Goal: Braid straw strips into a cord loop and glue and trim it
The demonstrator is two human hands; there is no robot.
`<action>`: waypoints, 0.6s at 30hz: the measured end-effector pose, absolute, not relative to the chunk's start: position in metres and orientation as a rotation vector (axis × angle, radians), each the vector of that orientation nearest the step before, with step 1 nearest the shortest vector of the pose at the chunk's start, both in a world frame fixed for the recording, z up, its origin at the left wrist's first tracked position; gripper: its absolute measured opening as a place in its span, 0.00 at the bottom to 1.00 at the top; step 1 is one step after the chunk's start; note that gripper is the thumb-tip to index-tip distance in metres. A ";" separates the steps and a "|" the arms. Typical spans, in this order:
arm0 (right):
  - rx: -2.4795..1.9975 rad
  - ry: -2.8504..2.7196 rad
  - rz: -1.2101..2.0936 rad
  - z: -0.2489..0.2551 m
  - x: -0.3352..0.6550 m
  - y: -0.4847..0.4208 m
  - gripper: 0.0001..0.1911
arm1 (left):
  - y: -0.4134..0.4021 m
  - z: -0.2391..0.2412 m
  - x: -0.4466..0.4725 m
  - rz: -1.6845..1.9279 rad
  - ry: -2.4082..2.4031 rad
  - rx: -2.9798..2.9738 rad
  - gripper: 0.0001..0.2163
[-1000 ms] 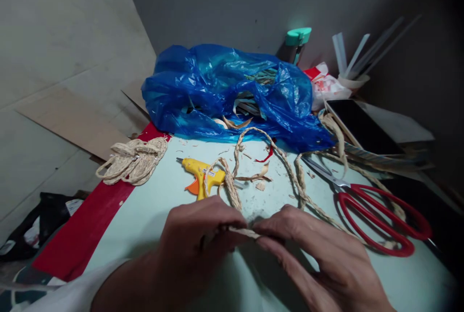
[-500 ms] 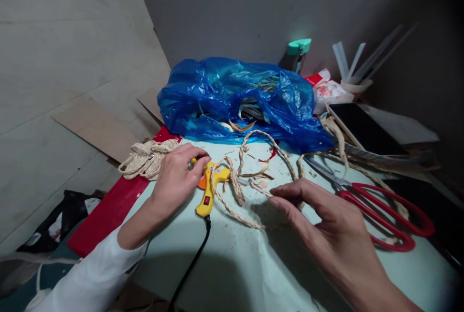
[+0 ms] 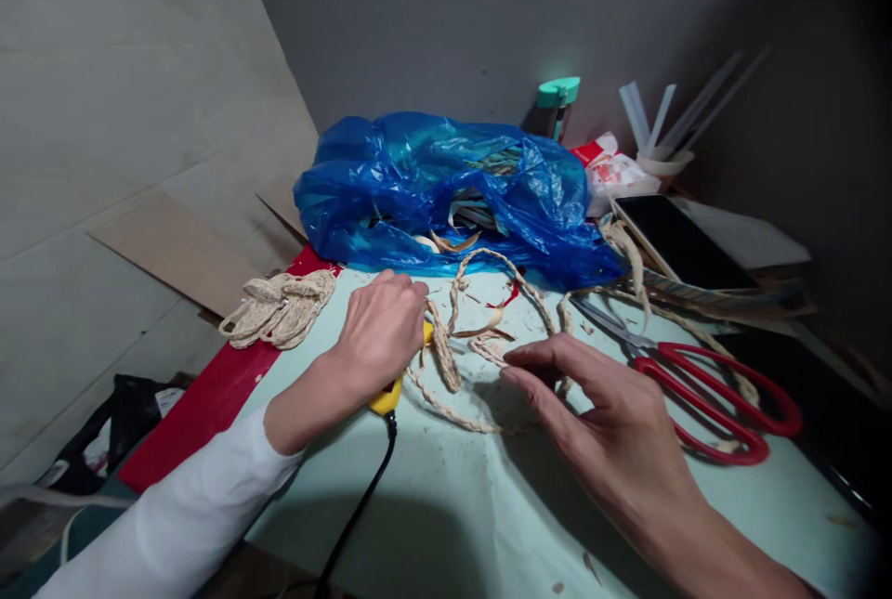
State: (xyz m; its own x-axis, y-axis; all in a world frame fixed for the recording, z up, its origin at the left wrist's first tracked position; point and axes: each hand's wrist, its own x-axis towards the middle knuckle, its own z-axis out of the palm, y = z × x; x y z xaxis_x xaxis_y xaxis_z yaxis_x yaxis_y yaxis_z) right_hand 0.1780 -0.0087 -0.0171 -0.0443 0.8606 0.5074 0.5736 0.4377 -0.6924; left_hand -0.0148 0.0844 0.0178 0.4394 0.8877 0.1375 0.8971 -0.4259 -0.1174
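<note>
My left hand (image 3: pixel 380 332) is wrapped round the yellow glue gun (image 3: pixel 387 395) on the pale green tabletop (image 3: pixel 452 506); only the gun's handle base and its black cord (image 3: pixel 355 515) show below the fist. My right hand (image 3: pixel 599 413) rests on the table to the right, thumb and forefinger pinched on the end of a braided straw cord (image 3: pixel 446 358) that loops across the table between both hands. Most of the gun's body is hidden by my fingers.
A blue plastic bag (image 3: pixel 446 190) with straw strips lies at the back. Red-handled scissors (image 3: pixel 703 395) lie to the right, a coiled braid bundle (image 3: pixel 279 306) to the left on a red strip (image 3: pixel 202 404). A phone (image 3: pixel 675 237) and a cup of glue sticks (image 3: pixel 662 144) sit at the back right.
My left hand left the braid, reached to the glue gun and closed round it. My right hand moved up the table, keeping the braid's end pinched.
</note>
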 end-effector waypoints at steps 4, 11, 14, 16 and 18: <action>-1.231 -1.680 0.372 -0.015 0.177 -0.009 0.03 | 0.082 0.023 -0.021 -0.415 -1.616 -2.583 0.11; -1.223 -1.595 0.444 -0.009 0.177 -0.014 0.02 | 0.066 0.034 -0.024 -1.074 -1.749 -2.602 0.08; -1.251 -1.534 0.540 -0.005 0.177 -0.015 0.03 | 0.062 0.036 -0.024 -1.211 -1.860 -2.588 0.07; -1.226 -1.535 0.596 -0.002 0.175 -0.014 0.02 | 0.060 0.038 -0.024 -1.328 -1.921 -2.575 0.07; -1.120 -1.603 0.649 0.001 0.172 -0.014 0.01 | 0.059 0.039 -0.023 -1.471 -1.977 -2.564 0.07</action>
